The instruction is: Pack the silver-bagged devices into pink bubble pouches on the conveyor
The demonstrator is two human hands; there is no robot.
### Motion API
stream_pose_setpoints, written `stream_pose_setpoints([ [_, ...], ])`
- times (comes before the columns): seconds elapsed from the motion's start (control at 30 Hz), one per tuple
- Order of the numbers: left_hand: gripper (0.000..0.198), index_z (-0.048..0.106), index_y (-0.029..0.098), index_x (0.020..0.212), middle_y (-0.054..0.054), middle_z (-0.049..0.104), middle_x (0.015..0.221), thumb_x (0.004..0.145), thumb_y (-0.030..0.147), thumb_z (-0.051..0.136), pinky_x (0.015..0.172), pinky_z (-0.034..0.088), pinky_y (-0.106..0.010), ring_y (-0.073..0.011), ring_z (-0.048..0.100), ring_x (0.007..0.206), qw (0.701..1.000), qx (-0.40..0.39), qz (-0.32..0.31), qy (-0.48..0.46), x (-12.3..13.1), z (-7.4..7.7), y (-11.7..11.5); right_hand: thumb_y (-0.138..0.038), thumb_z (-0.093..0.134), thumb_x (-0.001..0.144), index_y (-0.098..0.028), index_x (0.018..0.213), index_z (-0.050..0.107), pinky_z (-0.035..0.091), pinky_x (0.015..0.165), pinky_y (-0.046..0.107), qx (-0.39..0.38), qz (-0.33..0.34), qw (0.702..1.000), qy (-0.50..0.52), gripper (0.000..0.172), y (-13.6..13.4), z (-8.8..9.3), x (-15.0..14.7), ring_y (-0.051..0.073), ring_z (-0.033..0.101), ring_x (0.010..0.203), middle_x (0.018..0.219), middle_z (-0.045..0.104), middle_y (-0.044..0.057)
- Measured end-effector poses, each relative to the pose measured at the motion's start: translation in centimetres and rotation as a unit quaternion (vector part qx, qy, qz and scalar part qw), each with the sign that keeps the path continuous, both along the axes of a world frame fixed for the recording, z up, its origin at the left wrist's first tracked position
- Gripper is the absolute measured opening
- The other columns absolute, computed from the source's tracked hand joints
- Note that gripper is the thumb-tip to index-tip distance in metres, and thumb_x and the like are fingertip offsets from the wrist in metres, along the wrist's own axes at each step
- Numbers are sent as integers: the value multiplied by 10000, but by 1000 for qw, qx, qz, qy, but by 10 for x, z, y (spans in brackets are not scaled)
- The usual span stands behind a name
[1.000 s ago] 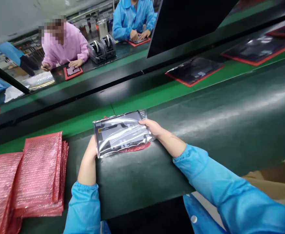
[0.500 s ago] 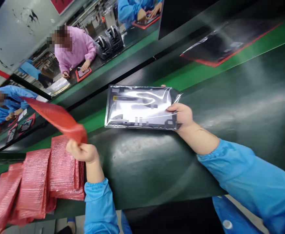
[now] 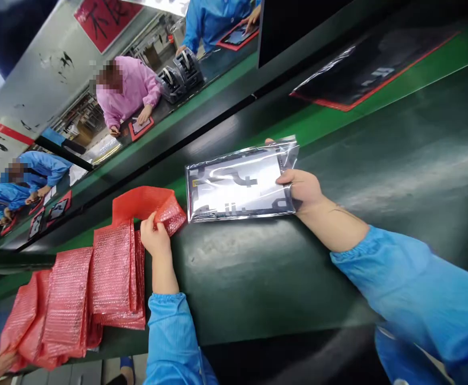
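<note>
Panel (image 3: 240,187) already clear-bagged, gripped in R hand (image 3: 305,190) nr counter's (image 3: 250,278) far edge; L hand (image 3: 156,239) pinches red pouch (image 3: 146,200), prob. not yet filled.

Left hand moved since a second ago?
Yes: judged against the rightmost red bubble-wrap stack, the left hand has moved left, closer to it, away from the clear-bagged panel.

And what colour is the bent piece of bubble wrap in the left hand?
The bubble wrap is red; head view shows it best.
</note>
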State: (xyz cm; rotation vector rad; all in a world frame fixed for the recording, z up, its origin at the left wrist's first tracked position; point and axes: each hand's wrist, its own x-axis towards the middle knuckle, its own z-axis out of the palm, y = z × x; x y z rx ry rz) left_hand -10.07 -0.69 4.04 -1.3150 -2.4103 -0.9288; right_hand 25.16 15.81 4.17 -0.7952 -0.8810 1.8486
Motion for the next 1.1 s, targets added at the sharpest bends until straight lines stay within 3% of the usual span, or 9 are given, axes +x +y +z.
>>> stream_pose_setpoints([
  [0.13,329,765,171,1200,-134,727,1114,907,184,617,1031,552,-393,-272,694,1072,996,-71,-39,-23,1,-4,2,-312,555,541,-253,1026,684,556,1005,518,0,12,999,53,505,-8,11,-4,352,701,1121,1074,755,99],
  [0.27,522,725,187,1298,-118,743,1194,794,87,635,1110,512,-472,-303,654,1159,991,-108,-64,-40,3,-11,3,-246,583,540,-251,1129,595,541,990,570,-35,75,992,93,589,-17,14,-12,340,717,1065,1252,733,126],
  [0.43,279,783,185,1114,-115,754,1166,931,194,573,1061,543,-415,-275,686,1130,988,-98,-66,-95,3,-12,4,-231,615,511,-236,1113,549,568,958,593,-49,174,983,36,606,-29,6,-28,381,728,1060,1262,741,116],
  [0.53,308,788,175,1134,-136,732,1197,950,182,541,1051,547,-415,-289,684,1149,991,-109,-60,-57,11,-15,6,-247,618,544,-234,1123,547,580,961,568,-26,205,978,8,583,-34,-3,-35,376,729,1078,1266,745,105],
  [0.7,461,737,163,1299,-153,702,1313,883,80,556,1160,489,-482,-316,638,1242,984,-131,-120,-22,26,-17,9,-236,601,584,-259,1104,467,555,1049,532,15,89,996,-16,538,-35,-13,-40,335,714,1141,1325,739,65],
  [0.93,547,713,225,1307,-99,715,1325,815,30,574,1213,432,-499,-303,600,1310,970,-141,-196,-31,28,-9,9,-215,626,590,-275,1113,412,511,1116,518,58,-15,998,-14,569,-31,-16,-40,308,686,1205,1422,692,68],
  [1.03,418,710,234,1202,-95,712,1292,817,92,629,1206,409,-510,-316,588,1312,981,-116,-152,-15,30,-4,12,-224,628,597,-275,1094,403,489,1131,515,74,-68,995,-12,548,-27,-22,-39,298,677,1204,1410,698,69],
  [1.1,208,680,216,1024,-96,716,1147,820,176,678,1092,481,-458,-300,637,1160,991,-100,-89,-32,34,0,12,-223,626,612,-277,1094,398,485,1131,504,81,-102,991,-4,536,-27,-25,-40,287,673,1204,1417,694,66],
])
